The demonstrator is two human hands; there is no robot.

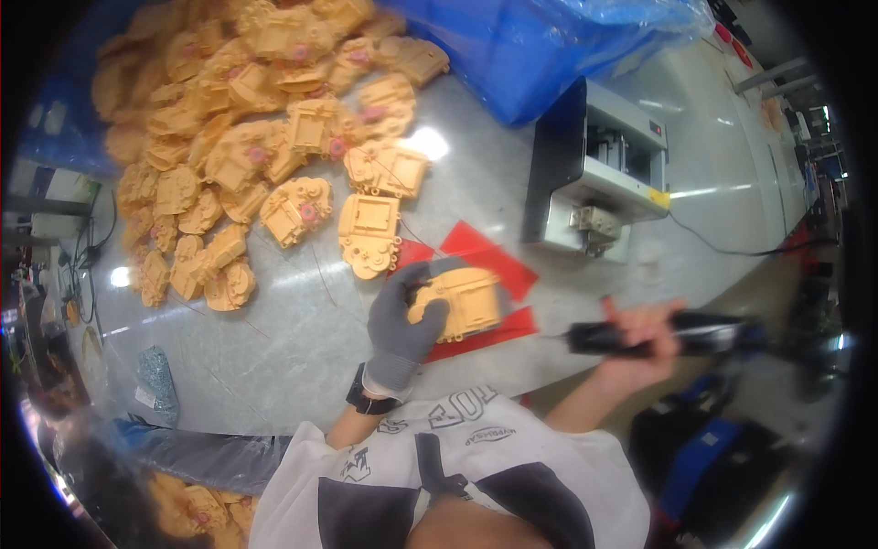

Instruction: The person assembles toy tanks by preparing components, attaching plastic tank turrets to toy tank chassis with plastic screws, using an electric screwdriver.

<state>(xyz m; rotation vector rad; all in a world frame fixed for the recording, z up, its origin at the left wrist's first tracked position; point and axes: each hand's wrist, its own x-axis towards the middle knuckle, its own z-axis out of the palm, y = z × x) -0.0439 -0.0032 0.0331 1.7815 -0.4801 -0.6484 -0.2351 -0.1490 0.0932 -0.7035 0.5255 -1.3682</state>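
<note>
My left hand (401, 325), in a grey glove, grips a yellow-orange plastic housing (468, 302) by its left side. The housing is held over red strips (489, 259) stuck on the grey tabletop. Its upper face is smooth, with a raised rectangular block. In my bare right hand (643, 334) is a black electric screwdriver (713, 333), lying roughly level with its thin tip pointing left, a short way right of the housing. Motion blurs this hand and the tool. Two similar housings (369, 233) lie just beyond my left hand.
A big heap of the same housings (219, 137), some with pink round parts and thin wires, covers the far left. A blue bin (512, 64) lined with plastic stands at the back. A black-and-white benchtop machine (599, 169) sits right. A small bluish bag (157, 384) lies near left.
</note>
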